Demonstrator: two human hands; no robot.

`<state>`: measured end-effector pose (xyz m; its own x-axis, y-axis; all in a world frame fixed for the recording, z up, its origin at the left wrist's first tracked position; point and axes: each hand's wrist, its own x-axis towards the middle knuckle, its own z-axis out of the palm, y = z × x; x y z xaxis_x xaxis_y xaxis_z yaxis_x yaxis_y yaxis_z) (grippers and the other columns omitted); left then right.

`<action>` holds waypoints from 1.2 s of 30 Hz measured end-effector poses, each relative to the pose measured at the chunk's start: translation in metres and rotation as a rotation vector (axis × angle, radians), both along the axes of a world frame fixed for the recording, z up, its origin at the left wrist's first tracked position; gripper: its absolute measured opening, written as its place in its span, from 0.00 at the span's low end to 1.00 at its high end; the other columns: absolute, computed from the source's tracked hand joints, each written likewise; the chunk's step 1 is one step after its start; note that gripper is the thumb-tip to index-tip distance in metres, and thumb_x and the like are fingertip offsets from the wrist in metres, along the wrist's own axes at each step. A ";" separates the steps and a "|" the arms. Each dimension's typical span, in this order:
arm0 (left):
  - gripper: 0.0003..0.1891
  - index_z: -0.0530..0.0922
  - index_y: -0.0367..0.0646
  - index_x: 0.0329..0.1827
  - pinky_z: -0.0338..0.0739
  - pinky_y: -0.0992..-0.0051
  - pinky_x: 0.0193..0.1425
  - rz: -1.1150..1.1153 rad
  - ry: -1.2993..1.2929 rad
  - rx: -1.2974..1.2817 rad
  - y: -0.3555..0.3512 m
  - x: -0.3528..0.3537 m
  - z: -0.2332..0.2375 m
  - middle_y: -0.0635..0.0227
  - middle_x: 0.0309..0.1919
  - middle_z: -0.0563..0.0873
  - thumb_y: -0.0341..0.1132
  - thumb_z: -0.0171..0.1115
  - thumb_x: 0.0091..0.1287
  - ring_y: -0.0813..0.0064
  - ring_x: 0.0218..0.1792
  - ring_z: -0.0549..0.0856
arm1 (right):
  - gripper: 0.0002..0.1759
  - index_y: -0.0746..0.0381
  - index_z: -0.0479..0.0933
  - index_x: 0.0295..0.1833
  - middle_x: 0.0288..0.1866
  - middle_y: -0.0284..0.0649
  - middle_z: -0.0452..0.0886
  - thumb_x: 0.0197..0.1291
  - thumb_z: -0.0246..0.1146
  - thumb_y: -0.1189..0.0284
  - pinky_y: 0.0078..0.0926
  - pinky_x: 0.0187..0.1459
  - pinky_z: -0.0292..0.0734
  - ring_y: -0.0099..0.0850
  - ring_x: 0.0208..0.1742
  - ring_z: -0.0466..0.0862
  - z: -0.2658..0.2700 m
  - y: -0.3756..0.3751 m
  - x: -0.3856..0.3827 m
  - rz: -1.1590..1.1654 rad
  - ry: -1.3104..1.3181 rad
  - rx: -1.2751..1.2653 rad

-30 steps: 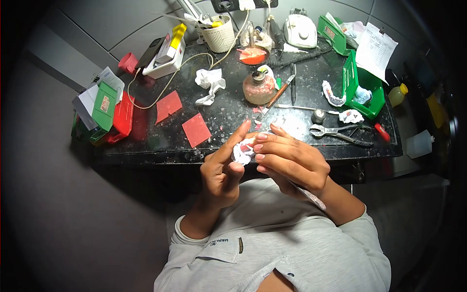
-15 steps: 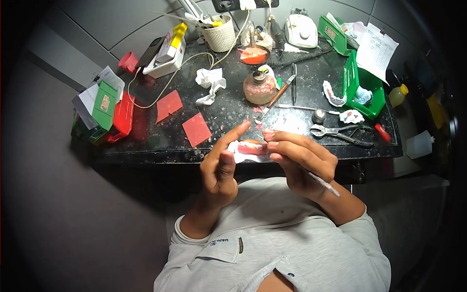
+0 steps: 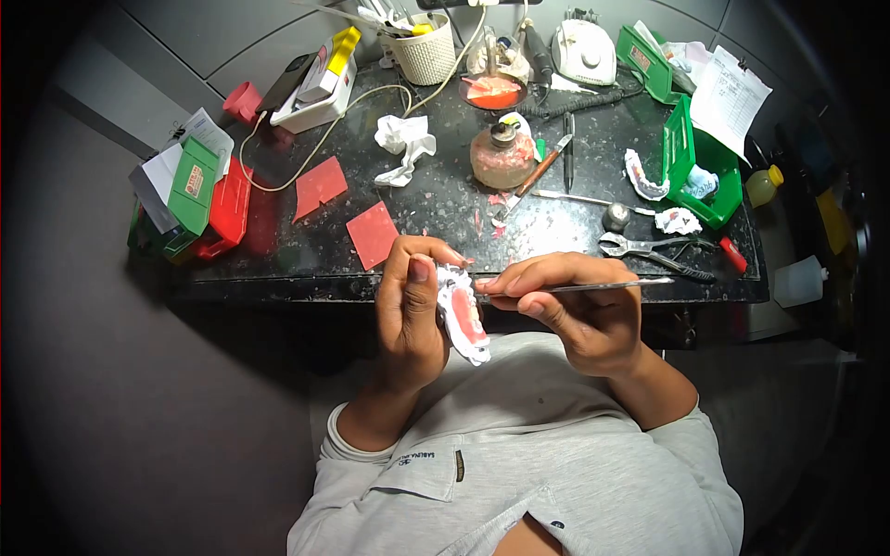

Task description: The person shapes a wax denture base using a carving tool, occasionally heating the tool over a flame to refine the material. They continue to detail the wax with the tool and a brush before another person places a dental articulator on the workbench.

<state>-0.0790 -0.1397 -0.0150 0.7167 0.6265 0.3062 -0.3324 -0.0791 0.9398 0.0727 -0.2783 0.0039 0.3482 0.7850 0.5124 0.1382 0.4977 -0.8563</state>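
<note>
My left hand is closed round one side of a white plaster dental cast, its thumb and fingers at the upper end. Pink wax with a row of pale teeth covers part of the cast, which stands steeply tilted above my lap. A slim metal wax carver lies nearly level in the grip of my right hand. Its handle end points right, while the working tip is hidden by my fingers, close beside the cast's upper right side.
Pink wax sheets and crumpled tissue lie on the black bench. Behind stand a spirit burner and a red dish. Pliers, a knife, another cast and a green box are at the right.
The cast has turned from lying level to a steep tilt, its wax side now facing right. The carver has swung from sloping down to nearly level, and my right fingers have shifted slightly left.
</note>
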 end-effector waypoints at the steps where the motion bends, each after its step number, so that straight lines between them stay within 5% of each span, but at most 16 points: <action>1: 0.18 0.75 0.37 0.50 0.72 0.79 0.50 0.018 0.008 0.000 0.000 0.000 0.001 0.65 0.43 0.79 0.42 0.40 0.88 0.83 0.42 0.77 | 0.08 0.74 0.85 0.51 0.49 0.50 0.90 0.68 0.69 0.83 0.26 0.54 0.87 0.32 0.51 0.90 0.000 0.000 -0.002 0.050 0.097 -0.025; 15: 0.17 0.76 0.36 0.48 0.73 0.77 0.53 0.102 0.016 0.135 -0.006 0.004 0.010 0.63 0.43 0.82 0.39 0.41 0.88 0.80 0.44 0.79 | 0.09 0.77 0.83 0.53 0.50 0.52 0.89 0.70 0.64 0.87 0.27 0.57 0.88 0.32 0.52 0.90 0.000 -0.001 -0.007 0.092 0.158 -0.040; 17: 0.18 0.74 0.40 0.48 0.71 0.83 0.28 0.152 0.031 0.181 -0.004 0.005 0.006 0.67 0.35 0.80 0.44 0.42 0.87 0.85 0.25 0.78 | 0.09 0.77 0.83 0.53 0.50 0.52 0.89 0.70 0.64 0.86 0.27 0.57 0.88 0.32 0.51 0.90 -0.001 0.000 -0.006 0.095 0.143 -0.034; 24: 0.18 0.74 0.40 0.48 0.69 0.82 0.25 0.208 -0.004 0.264 -0.004 0.010 0.005 0.67 0.30 0.80 0.44 0.41 0.88 0.85 0.21 0.76 | 0.08 0.77 0.82 0.53 0.50 0.51 0.89 0.71 0.64 0.86 0.29 0.59 0.89 0.34 0.53 0.90 -0.002 -0.001 -0.008 0.115 0.239 -0.053; 30: 0.18 0.72 0.40 0.49 0.70 0.81 0.24 0.120 0.034 0.166 -0.001 0.005 0.000 0.66 0.27 0.79 0.46 0.41 0.88 0.84 0.20 0.76 | 0.08 0.78 0.82 0.52 0.50 0.52 0.89 0.72 0.63 0.85 0.32 0.59 0.89 0.35 0.54 0.90 -0.003 -0.002 -0.004 0.135 0.243 -0.047; 33: 0.18 0.74 0.38 0.51 0.75 0.81 0.38 0.004 -0.074 -0.073 0.000 0.007 -0.001 0.62 0.38 0.82 0.43 0.39 0.89 0.82 0.32 0.80 | 0.08 0.77 0.81 0.51 0.50 0.53 0.89 0.74 0.63 0.82 0.34 0.59 0.89 0.38 0.55 0.90 0.000 -0.001 0.000 0.123 0.391 -0.018; 36: 0.24 0.71 0.40 0.57 0.71 0.80 0.22 -0.072 -0.020 -0.195 0.005 0.007 0.003 0.61 0.25 0.81 0.52 0.33 0.88 0.80 0.18 0.76 | 0.08 0.76 0.81 0.50 0.47 0.51 0.89 0.74 0.64 0.79 0.34 0.57 0.90 0.37 0.52 0.91 0.000 -0.001 0.010 -0.017 0.361 0.066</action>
